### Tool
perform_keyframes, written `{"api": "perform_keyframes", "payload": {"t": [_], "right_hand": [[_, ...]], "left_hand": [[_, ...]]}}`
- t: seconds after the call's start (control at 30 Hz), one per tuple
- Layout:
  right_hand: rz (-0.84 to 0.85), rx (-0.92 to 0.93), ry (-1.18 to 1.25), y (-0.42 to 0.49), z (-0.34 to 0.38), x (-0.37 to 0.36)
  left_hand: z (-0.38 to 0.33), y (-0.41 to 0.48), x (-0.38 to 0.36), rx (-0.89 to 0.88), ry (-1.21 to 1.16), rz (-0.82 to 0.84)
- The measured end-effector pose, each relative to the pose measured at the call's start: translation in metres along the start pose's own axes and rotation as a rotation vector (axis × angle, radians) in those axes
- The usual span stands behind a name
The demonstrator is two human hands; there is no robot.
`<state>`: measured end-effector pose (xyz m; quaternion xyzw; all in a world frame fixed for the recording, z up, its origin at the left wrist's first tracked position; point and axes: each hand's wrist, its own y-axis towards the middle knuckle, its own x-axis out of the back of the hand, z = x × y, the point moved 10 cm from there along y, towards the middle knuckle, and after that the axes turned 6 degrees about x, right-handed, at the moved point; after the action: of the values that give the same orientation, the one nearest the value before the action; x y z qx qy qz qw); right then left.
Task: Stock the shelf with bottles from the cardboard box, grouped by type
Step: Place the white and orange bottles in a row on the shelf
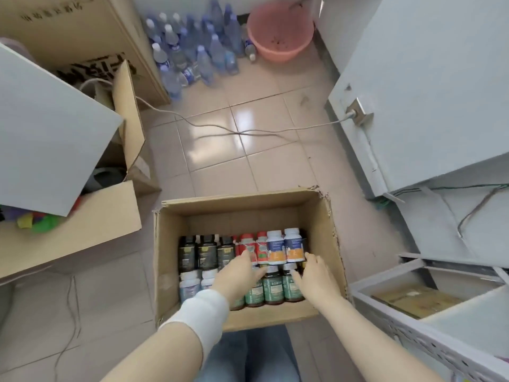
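An open cardboard box [168, 244] stands on the floor in front of me, filled with bottles lying in rows. Black bottles [205, 252] lie at the back left, red-capped bottles [260, 248] in the middle, white-capped blue and orange bottles [285, 246] at the back right. Green-labelled bottles [272, 288] and pale blue bottles [190, 286] fill the front row. Both hands reach into the box. My left hand [238, 274] lies over the bottles in the middle, its fingers reaching to the red-capped ones. My right hand [316, 274] touches the bottles at the right side. What either hand grips is hidden.
A grey shelf unit [429, 321] stands at the right with a low compartment. Larger cardboard boxes [82, 230] sit at the left. Several water bottles [192, 51] and a pink basin [281, 31] stand at the back. A cable [248, 130] runs across the tiled floor.
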<state>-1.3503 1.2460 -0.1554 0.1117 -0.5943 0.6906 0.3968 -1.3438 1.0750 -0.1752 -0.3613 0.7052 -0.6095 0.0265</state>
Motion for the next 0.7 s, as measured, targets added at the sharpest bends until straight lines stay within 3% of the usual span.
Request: {"api": "perform_keyframes", "payload": {"t": [0.13, 0.3, 0.5, 0.7], "right_hand": [[-0.057, -0.077, 0.084, 0.067, -0.018, -0.014], [-0.04, -0.155, 0.068, 0.096, -0.032, -0.035], [-0.076, -0.205, 0.179, 0.098, -0.033, -0.029], [-0.09, -0.118, 0.299, 0.076, -0.022, -0.005]], "left_hand": [[-0.009, 0.077, -0.004, 0.063, -0.307, -0.066], [-0.014, 0.121, -0.028, 0.074, -0.389, -0.082], [-0.015, 0.121, -0.026, 0.061, -0.573, -0.039], [-0.013, 0.085, 0.008, -0.072, -0.673, -0.08]]}}
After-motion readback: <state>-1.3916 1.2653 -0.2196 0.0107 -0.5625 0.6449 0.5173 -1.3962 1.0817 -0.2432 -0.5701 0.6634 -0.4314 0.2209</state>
